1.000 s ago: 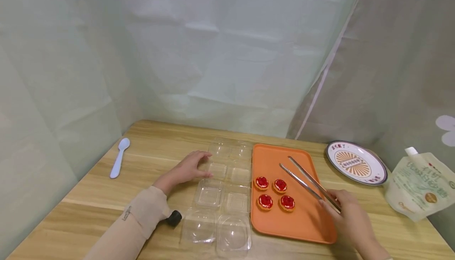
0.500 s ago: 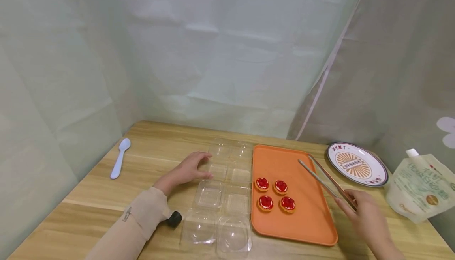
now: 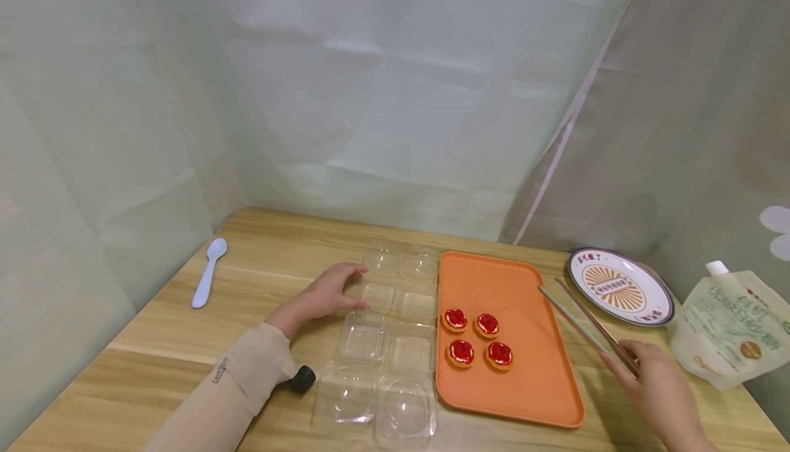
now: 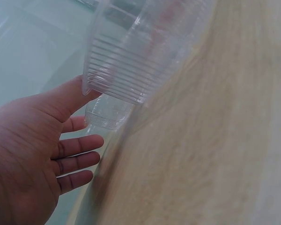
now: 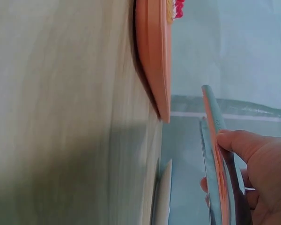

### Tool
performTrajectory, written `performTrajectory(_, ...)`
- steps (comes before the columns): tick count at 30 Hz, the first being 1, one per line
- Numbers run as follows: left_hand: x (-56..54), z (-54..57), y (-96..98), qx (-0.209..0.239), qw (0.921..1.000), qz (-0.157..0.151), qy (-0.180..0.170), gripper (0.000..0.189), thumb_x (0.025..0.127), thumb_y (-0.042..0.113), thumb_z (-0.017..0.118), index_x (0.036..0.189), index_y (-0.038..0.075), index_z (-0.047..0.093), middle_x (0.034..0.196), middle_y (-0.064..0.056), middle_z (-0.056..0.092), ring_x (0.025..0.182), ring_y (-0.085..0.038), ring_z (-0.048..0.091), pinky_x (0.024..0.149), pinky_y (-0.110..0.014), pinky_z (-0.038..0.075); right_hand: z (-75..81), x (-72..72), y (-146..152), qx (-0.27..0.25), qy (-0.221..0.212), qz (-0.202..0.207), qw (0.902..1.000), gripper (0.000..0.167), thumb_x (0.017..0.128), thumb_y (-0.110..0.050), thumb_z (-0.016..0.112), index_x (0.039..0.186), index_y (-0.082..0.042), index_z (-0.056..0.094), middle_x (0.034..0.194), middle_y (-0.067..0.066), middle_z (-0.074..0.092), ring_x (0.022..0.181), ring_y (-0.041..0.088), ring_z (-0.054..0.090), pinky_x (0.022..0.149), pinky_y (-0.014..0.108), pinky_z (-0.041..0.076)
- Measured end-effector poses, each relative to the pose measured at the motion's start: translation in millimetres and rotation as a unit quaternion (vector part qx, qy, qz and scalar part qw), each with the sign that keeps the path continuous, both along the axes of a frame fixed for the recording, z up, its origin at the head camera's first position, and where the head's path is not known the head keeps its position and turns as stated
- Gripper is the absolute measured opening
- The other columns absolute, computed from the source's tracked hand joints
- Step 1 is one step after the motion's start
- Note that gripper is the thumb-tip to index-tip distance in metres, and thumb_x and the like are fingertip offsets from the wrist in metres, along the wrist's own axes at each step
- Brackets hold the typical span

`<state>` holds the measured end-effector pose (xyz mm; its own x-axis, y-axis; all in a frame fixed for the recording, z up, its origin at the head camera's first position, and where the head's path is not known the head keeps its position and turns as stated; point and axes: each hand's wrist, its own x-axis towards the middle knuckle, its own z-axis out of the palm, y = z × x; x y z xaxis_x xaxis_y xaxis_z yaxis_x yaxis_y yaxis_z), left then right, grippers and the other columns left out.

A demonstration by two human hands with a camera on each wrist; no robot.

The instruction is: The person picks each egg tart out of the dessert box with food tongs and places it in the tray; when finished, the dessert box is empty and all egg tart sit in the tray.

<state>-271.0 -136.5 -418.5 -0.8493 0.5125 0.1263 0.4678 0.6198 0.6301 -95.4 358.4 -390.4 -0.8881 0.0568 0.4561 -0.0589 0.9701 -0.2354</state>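
Metal tongs (image 3: 595,322) are gripped in my right hand (image 3: 663,390), their two arms spread a little and their tips over the right edge of the orange tray (image 3: 524,397). Nothing is between the tips. Several small red-topped tarts (image 3: 487,325) sit in the left half of that tray. My left hand (image 3: 330,292) lies beside clear plastic containers (image 3: 364,337) with its fingers spread. In the left wrist view its thumb touches the ribbed wall of a clear container (image 4: 122,70), and the other fingers (image 4: 77,161) are straight and hold nothing.
To the right of the tray stand a patterned plate (image 3: 617,287) and a pouch with a white cap (image 3: 728,328). A pale blue spoon (image 3: 208,274) lies at the table's left. Fabric curtains (image 3: 395,95) hang behind the wooden table (image 3: 296,239).
My right hand has carried the tongs to the right, from above the tray to its right edge. My left hand, the containers and the tarts have stayed put.
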Motion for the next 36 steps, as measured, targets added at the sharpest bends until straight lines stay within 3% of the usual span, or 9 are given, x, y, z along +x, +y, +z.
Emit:
performTrajectory(11,-1.6,-1.8,0.1,-0.003,1.0,-0.001,0.004,0.075,0.077,0.037,0.078,0.136,0.003,0.048,0.129,-0.016,0.059,0.125,-0.035,0.05,0.111,-0.052,0.036,-6.4,8.5,18.0,0.006,-0.067,-0.035,0.9971,0.039,0.089,-0.026,0.067,0.1,0.011,0.065,0.091,0.028,0.066,0.085,0.045,0.062,0.07,0.056,0.048)
performTrajectory(27,-2.5,-2.8,-0.5,-0.002,1.0,0.001,0.005,0.075,0.078,0.039,0.078,0.136,0.004,0.048,0.129,-0.016,0.059,0.125,-0.034,0.049,0.111,-0.052,0.036,-9.8,5.1,30.2,0.024,-0.145,-0.053,0.9877,0.041,0.089,-0.027,0.068,0.102,0.012,0.063,0.095,0.031,0.065,0.086,0.047,0.061,0.071,0.056,0.05)
performTrajectory(36,-2.4,-3.0,-1.0,-0.002,1.0,0.002,0.005,0.075,0.078,0.04,0.078,0.136,0.004,0.048,0.128,-0.015,0.059,0.125,-0.034,0.049,0.111,-0.051,0.036,-11.1,5.7,33.1,0.029,-0.167,-0.048,0.9843,0.046,0.088,-0.034,0.068,0.102,0.01,0.063,0.092,0.028,0.067,0.083,0.044,0.063,0.07,0.056,0.05)
